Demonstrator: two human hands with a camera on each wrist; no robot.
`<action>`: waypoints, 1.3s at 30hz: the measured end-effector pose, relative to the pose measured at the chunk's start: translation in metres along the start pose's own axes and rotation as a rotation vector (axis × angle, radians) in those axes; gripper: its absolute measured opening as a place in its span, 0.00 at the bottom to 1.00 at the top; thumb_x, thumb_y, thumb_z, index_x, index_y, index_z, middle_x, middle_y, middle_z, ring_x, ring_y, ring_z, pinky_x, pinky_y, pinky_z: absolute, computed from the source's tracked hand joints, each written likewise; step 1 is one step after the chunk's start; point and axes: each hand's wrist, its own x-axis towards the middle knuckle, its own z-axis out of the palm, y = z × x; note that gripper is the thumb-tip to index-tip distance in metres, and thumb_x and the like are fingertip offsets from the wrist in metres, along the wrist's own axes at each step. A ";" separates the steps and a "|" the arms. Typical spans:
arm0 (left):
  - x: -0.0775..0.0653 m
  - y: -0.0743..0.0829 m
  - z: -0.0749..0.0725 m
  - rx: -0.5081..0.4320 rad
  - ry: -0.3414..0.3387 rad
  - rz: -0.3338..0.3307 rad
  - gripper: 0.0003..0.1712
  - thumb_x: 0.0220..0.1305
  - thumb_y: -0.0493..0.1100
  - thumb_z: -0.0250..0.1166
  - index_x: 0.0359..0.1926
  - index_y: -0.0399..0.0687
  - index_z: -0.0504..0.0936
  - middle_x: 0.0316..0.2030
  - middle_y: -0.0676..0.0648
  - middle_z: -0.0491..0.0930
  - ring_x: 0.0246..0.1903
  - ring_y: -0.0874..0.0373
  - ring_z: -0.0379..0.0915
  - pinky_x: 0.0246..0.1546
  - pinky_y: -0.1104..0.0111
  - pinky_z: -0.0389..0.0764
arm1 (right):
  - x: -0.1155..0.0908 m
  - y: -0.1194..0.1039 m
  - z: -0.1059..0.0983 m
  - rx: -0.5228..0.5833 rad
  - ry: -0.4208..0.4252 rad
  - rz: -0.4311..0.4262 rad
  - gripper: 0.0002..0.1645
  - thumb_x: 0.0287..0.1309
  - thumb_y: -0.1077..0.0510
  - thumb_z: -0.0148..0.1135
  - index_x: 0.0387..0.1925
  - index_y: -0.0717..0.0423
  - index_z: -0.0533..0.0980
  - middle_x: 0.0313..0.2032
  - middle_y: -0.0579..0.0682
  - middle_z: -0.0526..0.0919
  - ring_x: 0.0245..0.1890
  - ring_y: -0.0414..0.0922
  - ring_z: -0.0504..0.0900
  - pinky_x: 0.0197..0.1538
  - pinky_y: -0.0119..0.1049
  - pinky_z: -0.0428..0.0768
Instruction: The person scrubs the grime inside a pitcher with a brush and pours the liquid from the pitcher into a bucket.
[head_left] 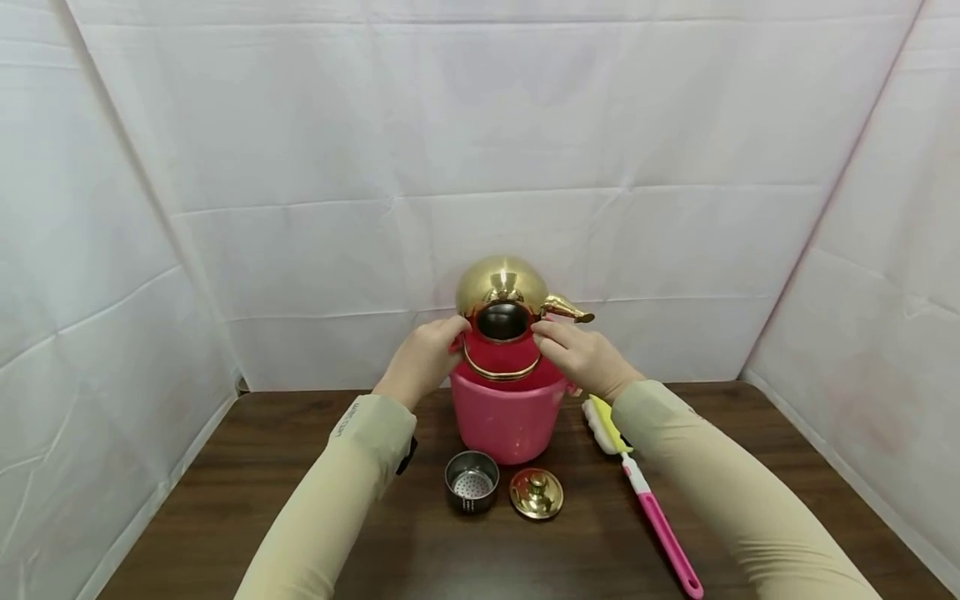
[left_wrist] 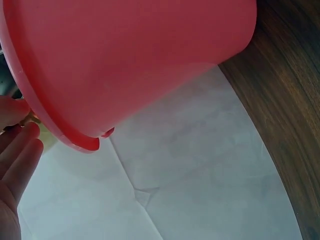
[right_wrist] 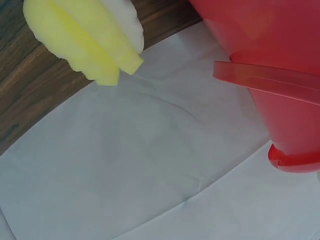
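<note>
A gold teapot (head_left: 501, 279) is tipped at the pink bucket (head_left: 504, 421), its dark round mouth facing me and its spout to the right. The teapot's thin handle (head_left: 501, 374) hangs down across the bucket's opening. My left hand (head_left: 429, 350) pinches the teapot at the left of its mouth; thumb and fingers also show in the left wrist view beside the bucket's rim (left_wrist: 55, 117). My right hand (head_left: 581, 354) holds the teapot's other side, below the spout. The right wrist view does not show that hand, and the teapot's lower side is hidden.
In front of the bucket lie a metal strainer basket (head_left: 472, 483) and a gold lid (head_left: 536, 493). A sponge brush (head_left: 637, 483) with a pink handle lies to the right on the dark wooden table (head_left: 300, 450). White sheets (head_left: 337, 250) surround the table's back and sides.
</note>
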 end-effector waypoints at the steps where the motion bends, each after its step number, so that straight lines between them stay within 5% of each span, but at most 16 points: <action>1: 0.001 0.000 0.000 -0.005 -0.009 -0.007 0.13 0.52 0.30 0.68 0.40 0.42 0.78 0.31 0.46 0.82 0.32 0.53 0.79 0.35 0.64 0.80 | -0.001 0.001 0.001 0.000 0.003 -0.008 0.11 0.64 0.71 0.45 0.36 0.64 0.75 0.42 0.58 0.82 0.43 0.54 0.83 0.42 0.45 0.83; 7: 0.005 0.002 -0.001 -0.018 -0.049 -0.042 0.15 0.53 0.31 0.67 0.43 0.41 0.78 0.37 0.45 0.82 0.38 0.52 0.79 0.41 0.63 0.81 | -0.003 0.004 0.001 0.010 -0.005 -0.037 0.11 0.58 0.73 0.47 0.36 0.64 0.75 0.39 0.57 0.80 0.40 0.53 0.82 0.40 0.44 0.83; 18: 0.010 0.006 -0.005 -0.011 -0.078 -0.065 0.17 0.55 0.33 0.68 0.47 0.41 0.77 0.43 0.44 0.81 0.45 0.51 0.79 0.47 0.63 0.80 | 0.003 0.009 -0.004 -0.014 0.037 -0.084 0.12 0.65 0.71 0.45 0.32 0.62 0.75 0.37 0.56 0.79 0.35 0.50 0.80 0.32 0.39 0.82; 39: -0.001 0.000 0.001 0.024 0.044 0.036 0.14 0.55 0.29 0.65 0.44 0.40 0.78 0.40 0.45 0.80 0.41 0.53 0.80 0.42 0.66 0.82 | 0.004 0.008 0.008 -0.047 0.079 -0.165 0.10 0.61 0.72 0.50 0.28 0.60 0.74 0.35 0.55 0.79 0.34 0.50 0.79 0.34 0.38 0.82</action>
